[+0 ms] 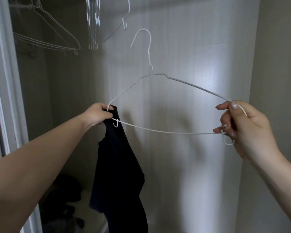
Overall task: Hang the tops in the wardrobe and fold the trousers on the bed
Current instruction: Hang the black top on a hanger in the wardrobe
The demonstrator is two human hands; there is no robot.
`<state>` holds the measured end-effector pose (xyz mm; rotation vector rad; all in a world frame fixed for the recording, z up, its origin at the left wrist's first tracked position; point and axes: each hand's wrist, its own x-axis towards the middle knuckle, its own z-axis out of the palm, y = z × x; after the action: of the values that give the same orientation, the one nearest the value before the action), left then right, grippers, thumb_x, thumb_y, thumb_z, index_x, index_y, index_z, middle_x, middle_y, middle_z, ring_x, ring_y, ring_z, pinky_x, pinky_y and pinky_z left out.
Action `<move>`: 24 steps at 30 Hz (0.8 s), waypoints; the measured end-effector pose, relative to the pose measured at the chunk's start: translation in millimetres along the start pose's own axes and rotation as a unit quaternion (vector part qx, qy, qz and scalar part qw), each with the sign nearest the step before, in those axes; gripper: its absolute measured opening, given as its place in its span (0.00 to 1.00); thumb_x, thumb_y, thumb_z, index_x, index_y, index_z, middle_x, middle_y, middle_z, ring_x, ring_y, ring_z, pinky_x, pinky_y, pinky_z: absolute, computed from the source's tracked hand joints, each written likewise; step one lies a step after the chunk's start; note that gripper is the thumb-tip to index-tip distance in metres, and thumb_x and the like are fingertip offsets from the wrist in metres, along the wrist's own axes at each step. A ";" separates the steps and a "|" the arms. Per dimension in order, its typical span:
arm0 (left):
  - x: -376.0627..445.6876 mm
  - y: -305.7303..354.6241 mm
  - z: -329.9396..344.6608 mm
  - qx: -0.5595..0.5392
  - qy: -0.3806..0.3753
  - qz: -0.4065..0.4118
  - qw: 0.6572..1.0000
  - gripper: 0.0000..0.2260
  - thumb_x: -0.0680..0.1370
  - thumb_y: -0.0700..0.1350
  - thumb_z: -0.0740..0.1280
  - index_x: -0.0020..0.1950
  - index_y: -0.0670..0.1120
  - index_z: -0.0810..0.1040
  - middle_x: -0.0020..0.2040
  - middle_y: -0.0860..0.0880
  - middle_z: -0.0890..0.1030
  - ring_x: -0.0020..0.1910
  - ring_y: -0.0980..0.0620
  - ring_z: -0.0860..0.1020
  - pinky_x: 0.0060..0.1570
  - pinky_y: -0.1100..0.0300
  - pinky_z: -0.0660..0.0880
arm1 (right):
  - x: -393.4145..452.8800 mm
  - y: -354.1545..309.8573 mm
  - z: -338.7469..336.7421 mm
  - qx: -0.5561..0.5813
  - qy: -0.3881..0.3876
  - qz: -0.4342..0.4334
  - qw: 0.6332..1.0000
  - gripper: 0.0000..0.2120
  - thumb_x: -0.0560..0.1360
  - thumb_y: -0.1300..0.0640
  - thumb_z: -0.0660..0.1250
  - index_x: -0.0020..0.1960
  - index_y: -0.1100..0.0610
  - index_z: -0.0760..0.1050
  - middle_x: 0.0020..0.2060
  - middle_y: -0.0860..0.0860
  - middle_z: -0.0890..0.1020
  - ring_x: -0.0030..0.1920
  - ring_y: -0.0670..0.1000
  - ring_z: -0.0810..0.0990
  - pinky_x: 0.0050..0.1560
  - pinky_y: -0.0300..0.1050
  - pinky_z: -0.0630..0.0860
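In the head view, a person is holding a white wire hanger [158, 101] up in front of an open wardrobe [183, 56], one hand at each end. The left hand [97, 115] is gripping the hanger's left corner, its grip clenched around the wire together with the top edge of a black top [119, 165]. The top is hanging down from that corner in a long dark fold, bunched at the hand and trailing past the lower edge of the picture; it is touching only the hanger's left end, and the rest of the wire is showing bare. The right hand [242, 128] is pinching the hanger's right corner, thumb on the upper wire and fingers curled around the lower bar beside the small notch loop. The hanger's hook is pointing upward, free of any rail.

Above and to the left, several empty wire hangers [45, 39] are hanging inside the wardrobe, and a further bunch is hanging near the top centre. On the wardrobe floor at lower left, a pile of dark clothes [65, 199] is lying in shadow, too dim to tell apart.
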<state>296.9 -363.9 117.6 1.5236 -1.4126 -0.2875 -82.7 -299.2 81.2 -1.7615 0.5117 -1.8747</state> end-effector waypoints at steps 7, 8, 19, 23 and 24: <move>1.8 5.5 -0.8 -0.062 0.043 0.015 0.997 0.11 0.74 0.32 0.64 0.50 0.45 0.80 0.38 0.46 0.78 0.29 0.54 0.76 0.23 0.70 0.71 | 2.3 -1.1 8.0 0.021 0.007 0.012 1.000 0.15 0.78 0.52 0.58 0.41 0.47 0.82 0.22 0.46 0.69 0.21 0.44 0.60 0.34 0.39 0.79; 1.6 6.4 0.3 -0.062 0.046 0.023 0.997 0.12 0.74 0.32 0.64 0.51 0.44 0.80 0.39 0.46 0.78 0.30 0.54 0.76 0.24 0.70 0.72 | 1.9 -0.5 9.2 0.016 0.007 0.014 1.000 0.16 0.79 0.53 0.58 0.41 0.47 0.82 0.22 0.46 0.69 0.21 0.44 0.61 0.33 0.39 0.78; -14.4 44.4 34.1 -0.097 -0.057 0.120 0.986 0.12 0.74 0.36 0.69 0.54 0.48 0.81 0.48 0.50 0.82 0.42 0.54 0.80 0.50 0.64 0.76 | -7.7 17.4 24.8 -0.055 -0.011 0.055 0.997 0.20 0.82 0.59 0.56 0.39 0.47 0.81 0.22 0.47 0.69 0.22 0.45 0.63 0.35 0.43 0.81; -19.0 56.6 44.3 -0.158 -0.111 0.106 0.975 0.08 0.74 0.39 0.71 0.51 0.47 0.79 0.44 0.52 0.80 0.40 0.58 0.79 0.42 0.69 0.76 | -12.6 24.5 23.2 -0.068 -0.007 0.062 0.996 0.19 0.82 0.59 0.56 0.40 0.48 0.81 0.23 0.47 0.69 0.22 0.45 0.63 0.38 0.46 0.82; -19.4 57.1 45.3 -0.181 -0.131 0.101 0.969 0.05 0.75 0.40 0.71 0.49 0.46 0.80 0.45 0.52 0.81 0.41 0.58 0.81 0.43 0.69 0.77 | -13.9 25.4 22.1 -0.070 -0.010 0.062 0.996 0.18 0.82 0.59 0.56 0.41 0.48 0.81 0.24 0.47 0.69 0.23 0.45 0.63 0.39 0.47 0.82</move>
<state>223.0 -359.3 131.5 1.0625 -1.6054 -0.6035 -57.6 -309.5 56.8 -1.7914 0.7441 -1.7722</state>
